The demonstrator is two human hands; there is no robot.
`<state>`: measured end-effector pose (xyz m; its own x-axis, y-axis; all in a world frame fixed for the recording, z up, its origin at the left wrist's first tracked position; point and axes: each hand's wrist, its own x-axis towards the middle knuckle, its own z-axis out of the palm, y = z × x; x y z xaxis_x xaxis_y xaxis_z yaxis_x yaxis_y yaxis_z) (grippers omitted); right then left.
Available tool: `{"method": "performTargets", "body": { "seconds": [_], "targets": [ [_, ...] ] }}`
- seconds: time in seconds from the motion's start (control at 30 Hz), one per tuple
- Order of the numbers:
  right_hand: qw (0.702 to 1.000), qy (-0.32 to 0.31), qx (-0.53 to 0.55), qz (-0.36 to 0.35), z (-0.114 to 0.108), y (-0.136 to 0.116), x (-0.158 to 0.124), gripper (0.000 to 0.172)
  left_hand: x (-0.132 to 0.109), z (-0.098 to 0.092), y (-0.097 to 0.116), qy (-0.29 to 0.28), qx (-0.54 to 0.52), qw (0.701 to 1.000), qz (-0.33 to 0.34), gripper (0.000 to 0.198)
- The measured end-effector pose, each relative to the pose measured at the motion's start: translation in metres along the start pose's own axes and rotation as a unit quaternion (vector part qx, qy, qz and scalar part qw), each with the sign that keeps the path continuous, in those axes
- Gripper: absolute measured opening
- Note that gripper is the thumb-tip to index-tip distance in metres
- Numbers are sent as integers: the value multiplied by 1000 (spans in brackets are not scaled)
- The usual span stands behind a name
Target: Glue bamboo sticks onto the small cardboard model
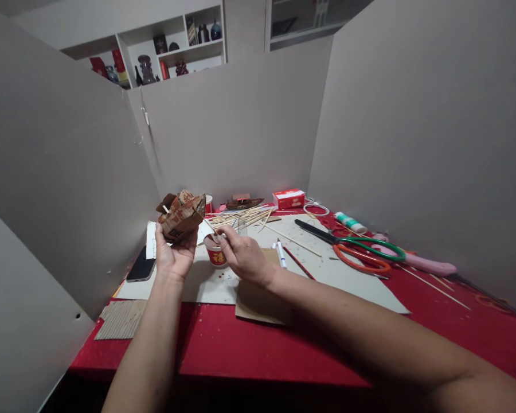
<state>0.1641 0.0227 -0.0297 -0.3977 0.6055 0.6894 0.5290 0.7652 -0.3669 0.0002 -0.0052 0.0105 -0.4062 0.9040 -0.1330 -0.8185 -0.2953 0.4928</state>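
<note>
My left hand (175, 256) is raised above the red table (249, 350) and grips a small brown cardboard model (182, 216) from below. My right hand (243, 255) is closed in a pinch on a thin wooden stick (210, 228) whose tip points toward the model. Just under the right fingers stands a small red and white paper cup (215, 256).
Grey card sheets (327, 269) cover the table's middle. A bundle of thin sticks (241, 218), green and orange scissors (361, 249), a white glue tube (350, 222), a red box (288, 198), a black phone (141, 267) and corrugated card (120, 319) lie around. Grey partition walls enclose three sides.
</note>
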Motion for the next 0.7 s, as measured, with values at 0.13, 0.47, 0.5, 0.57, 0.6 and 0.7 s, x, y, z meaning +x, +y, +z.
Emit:
{"method": "performTargets", "body": {
  "seconds": [0.13,0.47,0.5,0.57,0.6,0.7],
  "targets": [
    [999,36,23,12,-7,8,7,26,0,0,0,-3,4,1000,-3,51],
    [1000,30,4,-6,-5,1,1,27,-3,3,0,6,8,1000,-14,56],
    [999,32,6,-6,-5,2,2,27,-4,3,0,5,8,1000,-17,55],
    [999,43,26,1,-7,4,5,27,-4,3,0,3,10,1000,-20,55],
    [998,45,41,8,-9,5,6,27,-4,3,0,2,10,1000,-21,55],
    [996,36,75,25,-12,7,10,27,-3,2,0,-8,3,1000,-27,53]
  ]
}}
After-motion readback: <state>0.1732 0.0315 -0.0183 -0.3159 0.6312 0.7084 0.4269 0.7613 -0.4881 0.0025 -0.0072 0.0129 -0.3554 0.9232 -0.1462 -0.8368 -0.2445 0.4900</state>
